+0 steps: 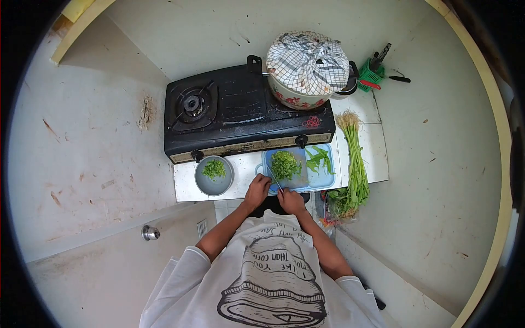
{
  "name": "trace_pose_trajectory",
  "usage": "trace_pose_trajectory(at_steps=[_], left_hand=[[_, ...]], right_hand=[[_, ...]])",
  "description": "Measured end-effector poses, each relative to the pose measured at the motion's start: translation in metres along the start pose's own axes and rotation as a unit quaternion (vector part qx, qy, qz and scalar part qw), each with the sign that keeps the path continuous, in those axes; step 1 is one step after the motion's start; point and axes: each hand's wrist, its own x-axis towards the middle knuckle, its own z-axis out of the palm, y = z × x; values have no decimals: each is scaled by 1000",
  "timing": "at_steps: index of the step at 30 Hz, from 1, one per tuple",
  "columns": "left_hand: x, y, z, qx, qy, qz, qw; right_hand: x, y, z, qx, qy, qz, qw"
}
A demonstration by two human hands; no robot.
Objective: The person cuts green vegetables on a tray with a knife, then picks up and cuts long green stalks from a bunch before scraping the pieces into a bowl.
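A blue cutting board (307, 182) lies on the white counter below the stove. On its left part sits a heap of chopped green leaves (285, 165), with longer cut leaves (319, 159) on the right part. My right hand (291, 200) is closed around a knife (274, 177) at the board's near edge, the blade angled up and left beside the heap. My left hand (258, 189) rests at the board's near left corner, fingers curled close to the blade; what they hold, if anything, is too small to tell. A grey bowl (199, 185) with chopped greens stands left.
A black two-burner stove (243, 104) stands behind the board, bearing a cloth-covered pot (295, 93). Rooted leafy stalks (355, 158) lie at the right, their leaves over the counter's front edge. A green basket (371, 75) with utensils stands at the back right. Walls close both sides.
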Motion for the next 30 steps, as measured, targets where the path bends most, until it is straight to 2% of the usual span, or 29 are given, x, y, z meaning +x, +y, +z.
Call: trace_pose_trajectory(at_steps=[2,8,14,20,26,30], left_hand=[[3,3,0,-14,0,-39,999],[7,2,0,-23,2,-44,999],[4,-3,1,0,5,-29,1000],[-2,1,-6,39,-8,25,999],[5,0,-3,21,1,6,1000],[10,1,-5,15,-11,24,1000]], right_hand=[[-1,-1,-1,6,0,10,1000],[-6,0,-2,-7,3,-17,1000],[-3,-2,2,-11,-12,-13,1000],[4,0,3,-4,-4,-4,1000],[1,2,-2,-5,4,1,1000],[-2,-4,-11,7,-4,6,1000]])
